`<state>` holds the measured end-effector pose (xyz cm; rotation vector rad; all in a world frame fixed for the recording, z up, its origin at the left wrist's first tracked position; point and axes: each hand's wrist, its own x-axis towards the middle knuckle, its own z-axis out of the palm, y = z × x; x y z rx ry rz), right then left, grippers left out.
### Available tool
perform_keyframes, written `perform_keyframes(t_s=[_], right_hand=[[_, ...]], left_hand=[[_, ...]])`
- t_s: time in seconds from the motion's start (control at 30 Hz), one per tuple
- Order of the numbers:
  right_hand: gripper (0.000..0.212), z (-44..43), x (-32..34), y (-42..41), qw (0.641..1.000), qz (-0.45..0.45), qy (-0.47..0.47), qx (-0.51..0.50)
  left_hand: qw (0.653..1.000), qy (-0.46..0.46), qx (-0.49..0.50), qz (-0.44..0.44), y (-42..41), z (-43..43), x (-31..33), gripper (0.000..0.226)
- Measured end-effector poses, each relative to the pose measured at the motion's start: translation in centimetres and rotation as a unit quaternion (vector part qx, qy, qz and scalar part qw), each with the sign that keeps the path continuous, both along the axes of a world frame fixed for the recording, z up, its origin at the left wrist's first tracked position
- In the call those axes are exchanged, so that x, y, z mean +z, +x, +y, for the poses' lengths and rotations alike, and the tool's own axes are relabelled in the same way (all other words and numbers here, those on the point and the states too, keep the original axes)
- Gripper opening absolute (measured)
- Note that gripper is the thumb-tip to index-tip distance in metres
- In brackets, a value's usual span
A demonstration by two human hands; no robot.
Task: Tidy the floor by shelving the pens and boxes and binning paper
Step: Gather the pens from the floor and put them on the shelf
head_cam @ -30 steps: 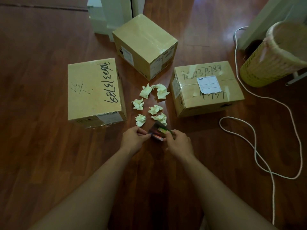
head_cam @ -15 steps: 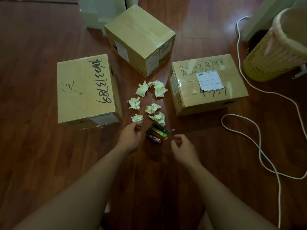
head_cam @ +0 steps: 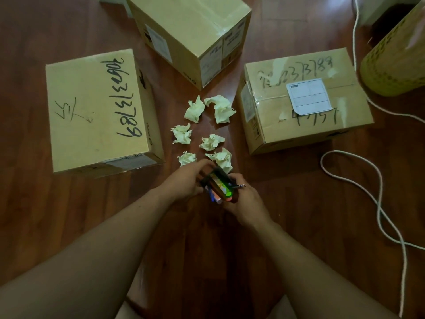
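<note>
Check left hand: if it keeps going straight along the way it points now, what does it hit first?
The left hand points up and right, already touching the pen bundle that the right hand also holds. Past that, likely the nearest crumpled paper, just beyond the fingertips; height above the floor is unclear.

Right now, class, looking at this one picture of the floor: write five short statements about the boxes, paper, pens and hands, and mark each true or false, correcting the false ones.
1. Three boxes sit on the floor: left box, middle box, right box. True.
2. The paper balls are already in the bin. False: they lie on the floor between the boxes.
3. Both the left hand and right hand are on the pens. True.
4. The right box bears a white label. True.
5. A cord lies left of the left box. False: it runs along the right side.
</note>
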<state>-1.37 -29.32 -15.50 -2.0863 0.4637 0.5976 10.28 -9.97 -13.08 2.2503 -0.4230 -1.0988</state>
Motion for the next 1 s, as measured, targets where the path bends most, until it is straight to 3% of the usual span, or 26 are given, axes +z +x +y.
perform_keyframes(t_s=[0.1, 0.33, 0.53, 0.83, 1.0], right_hand=[[0.084, -0.2, 2.8, 0.0, 0.999, 0.034, 0.000, 0.016], [0.077, 0.2, 10.1, 0.8, 1.000, 0.020, 0.010, 0.000], [0.076, -0.5, 22.2, 0.3, 0.999, -0.029, 0.021, 0.001], [0.082, -1.5, 50.5, 2.8, 0.995, -0.095, 0.027, 0.019], [0.090, -0.9, 67.1, 1.0, 0.992, -0.123, 0.036, -0.021]], left_hand=[[1.000, -0.009, 0.012, 0.016, -0.2, 0.5, 2.7, 0.055], [0.997, -0.009, 0.067, -0.040, -1.9, 0.6, 9.0, 0.054], [0.996, -0.020, 0.041, -0.072, -1.4, 1.6, 20.8, 0.048], [0.985, -0.091, 0.045, -0.140, 1.4, 2.8, 50.8, 0.045], [0.979, -0.134, 0.048, -0.148, 0.6, 2.9, 67.7, 0.044]])
